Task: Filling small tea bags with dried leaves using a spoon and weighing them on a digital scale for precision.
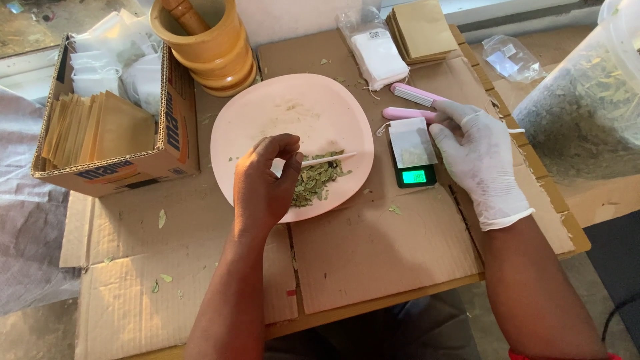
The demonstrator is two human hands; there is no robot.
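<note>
My bare left hand pinches a thin white stick over a pink plate that holds a small heap of dried green leaves. My right hand, in a white glove, rests its fingers on a pink bag sealer beside a small pocket scale. A white tea bag partly filled with leaf lies on the scale, whose green display is lit.
A wooden mortar with pestle stands behind the plate. A cardboard box at left holds brown envelopes and white bags. Behind the scale lie a pack of white bags and brown envelopes. A large plastic bag of dried leaves sits at right.
</note>
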